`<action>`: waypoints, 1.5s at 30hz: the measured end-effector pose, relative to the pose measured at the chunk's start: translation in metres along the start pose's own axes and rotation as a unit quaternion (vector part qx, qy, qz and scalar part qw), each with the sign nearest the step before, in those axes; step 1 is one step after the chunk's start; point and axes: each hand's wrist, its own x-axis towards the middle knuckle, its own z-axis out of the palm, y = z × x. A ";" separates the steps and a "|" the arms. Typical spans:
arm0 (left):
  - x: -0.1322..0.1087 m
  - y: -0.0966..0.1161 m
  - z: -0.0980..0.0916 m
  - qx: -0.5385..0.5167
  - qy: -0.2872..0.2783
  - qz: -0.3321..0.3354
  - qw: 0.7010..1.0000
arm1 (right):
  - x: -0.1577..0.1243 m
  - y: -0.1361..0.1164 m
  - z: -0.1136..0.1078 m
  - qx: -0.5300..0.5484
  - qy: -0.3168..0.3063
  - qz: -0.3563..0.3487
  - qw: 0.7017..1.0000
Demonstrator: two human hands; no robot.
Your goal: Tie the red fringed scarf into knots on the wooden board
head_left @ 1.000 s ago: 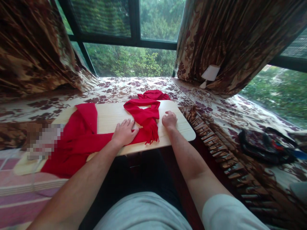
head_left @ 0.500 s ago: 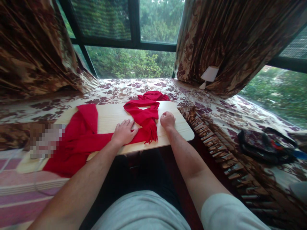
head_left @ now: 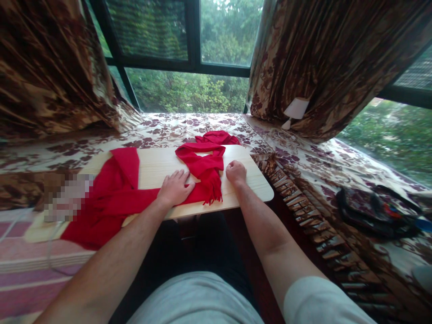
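A red scarf [head_left: 130, 201] with a fringed end stretches across a pale wooden table [head_left: 155, 164]. Flat on its long strip lies my left hand [head_left: 173, 186], fingers extended and holding nothing. My right hand [head_left: 236, 173] rests on the wood just right of the fringe, closed in a fist and apart from the cloth. Between the hands and a little beyond them, red fabric crosses over itself in a loop [head_left: 199, 162]. More red cloth [head_left: 218, 137] is bunched at the table's far edge. At the left, a wide piece hangs over the near edge.
A blurred-out item [head_left: 67, 198] sits at the table's left end. Behind the table runs a ledge with a floral cover [head_left: 162, 128]. A small white lamp [head_left: 296, 109] stands by the curtain [head_left: 293, 58]. An open black bag [head_left: 378, 213] lies at the right.
The view has shifted very slightly. Both hands and the red scarf keep the same places on the table.
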 end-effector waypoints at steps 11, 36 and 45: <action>0.000 0.000 0.001 -0.006 -0.007 -0.003 1.000 | 0.002 0.002 0.002 -0.006 -0.006 -0.001 1.000; 0.000 -0.001 0.002 -0.020 -0.003 -0.005 1.000 | 0.002 0.003 0.004 -0.007 0.000 -0.006 1.000; 0.000 0.000 0.000 -0.002 -0.006 -0.002 1.000 | 0.003 0.004 0.004 -0.003 -0.006 0.003 1.000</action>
